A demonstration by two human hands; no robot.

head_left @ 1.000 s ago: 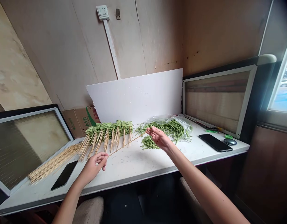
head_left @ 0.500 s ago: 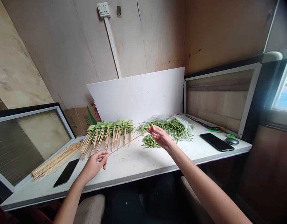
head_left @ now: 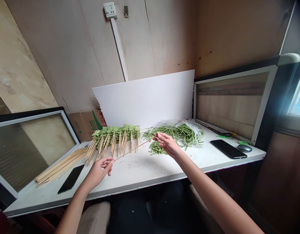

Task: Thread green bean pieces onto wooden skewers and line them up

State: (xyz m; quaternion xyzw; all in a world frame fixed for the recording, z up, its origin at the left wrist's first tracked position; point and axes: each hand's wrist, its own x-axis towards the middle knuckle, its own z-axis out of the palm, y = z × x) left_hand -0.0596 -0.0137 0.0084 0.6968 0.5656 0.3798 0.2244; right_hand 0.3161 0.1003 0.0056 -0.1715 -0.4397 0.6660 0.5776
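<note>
My left hand (head_left: 102, 168) is closed in a pinch on the lower end of a bamboo skewer (head_left: 134, 150), which slants up to the right above the table. At its far end, the fingers of my right hand (head_left: 168, 143) are pinched around a small green bean piece (head_left: 157, 134) at the skewer's tip. Whether the tip has pierced it is too small to tell. Behind and below the right hand lie a heap of cut bean pieces (head_left: 156, 148) and long green beans (head_left: 182, 133) in a clear plastic bag (head_left: 197, 130). Stacked bean skewers (head_left: 115, 134) lie behind the left hand, sticks towards me.
Loose bamboo skewers (head_left: 60, 165) and a black phone (head_left: 71, 179) are on the white table (head_left: 140, 175) at left. Another phone (head_left: 228, 149) and a rounded dark object (head_left: 244, 148) lie at right. A white foam board (head_left: 145, 99) stands behind, with framed panels either side.
The right hand has shifted slightly left and down along the skewer, with the green piece at its fingertips. My left hand stays about where it was. The view has turned slightly.
</note>
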